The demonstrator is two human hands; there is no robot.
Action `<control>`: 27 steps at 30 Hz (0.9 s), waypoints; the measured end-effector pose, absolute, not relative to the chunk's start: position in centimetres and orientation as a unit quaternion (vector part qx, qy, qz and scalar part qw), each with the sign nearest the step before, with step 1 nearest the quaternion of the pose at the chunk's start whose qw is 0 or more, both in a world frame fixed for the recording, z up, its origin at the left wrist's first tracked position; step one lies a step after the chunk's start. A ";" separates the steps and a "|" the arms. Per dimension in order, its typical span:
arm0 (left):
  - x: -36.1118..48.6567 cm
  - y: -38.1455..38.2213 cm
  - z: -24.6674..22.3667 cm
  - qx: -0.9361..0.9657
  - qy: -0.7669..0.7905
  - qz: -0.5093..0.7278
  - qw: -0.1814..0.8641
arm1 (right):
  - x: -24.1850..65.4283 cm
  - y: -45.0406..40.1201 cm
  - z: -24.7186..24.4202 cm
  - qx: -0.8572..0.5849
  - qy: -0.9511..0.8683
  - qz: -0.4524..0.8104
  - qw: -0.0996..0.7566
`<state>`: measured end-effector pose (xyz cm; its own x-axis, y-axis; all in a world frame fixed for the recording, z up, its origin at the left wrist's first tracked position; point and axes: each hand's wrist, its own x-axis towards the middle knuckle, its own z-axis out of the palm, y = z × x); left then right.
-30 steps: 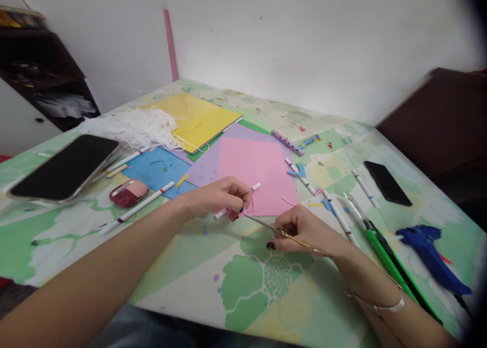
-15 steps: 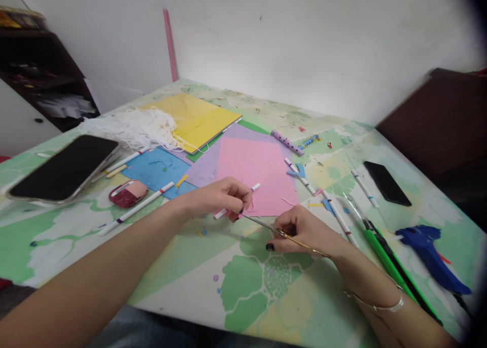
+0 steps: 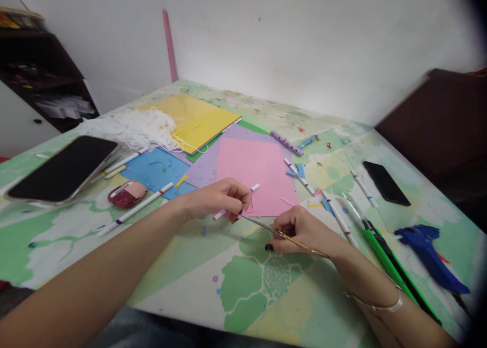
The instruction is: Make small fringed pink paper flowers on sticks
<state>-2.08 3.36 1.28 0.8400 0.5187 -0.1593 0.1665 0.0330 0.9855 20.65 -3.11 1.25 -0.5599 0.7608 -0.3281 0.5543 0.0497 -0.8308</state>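
My left hand (image 3: 230, 198) is pinched just in front of the pink sheet (image 3: 256, 165); a tiny bit of pink shows at its fingertips, too small to make out. In my right hand (image 3: 291, 231) is a slim pair of metal scissors (image 3: 262, 223) with gold handles, its tip touching the left fingertips. A white marker (image 3: 219, 214) lies partly hidden behind the left hand. Thin pink scraps rest on the pink sheet's near edge.
Phones lie at left (image 3: 64, 168) and right (image 3: 386, 183). White yarn (image 3: 140, 127) overlaps yellow sheets (image 3: 205, 117). A green cutter (image 3: 391, 262) and a blue glue gun (image 3: 429, 254) are at right; a red case (image 3: 127, 194) is at left.
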 end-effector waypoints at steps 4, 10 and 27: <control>-2.0 3.3 1.4 0.683 0.253 0.133 0.673 | 20.7 -3.1 1.3 -0.460 -0.718 0.513 0.101; -2.0 3.4 1.2 0.686 0.253 0.130 0.669 | 20.6 -3.1 1.3 -0.464 -0.710 0.519 0.101; -2.0 3.2 1.3 0.685 0.259 0.125 0.669 | 20.8 -3.0 1.2 -0.464 -0.719 0.510 0.092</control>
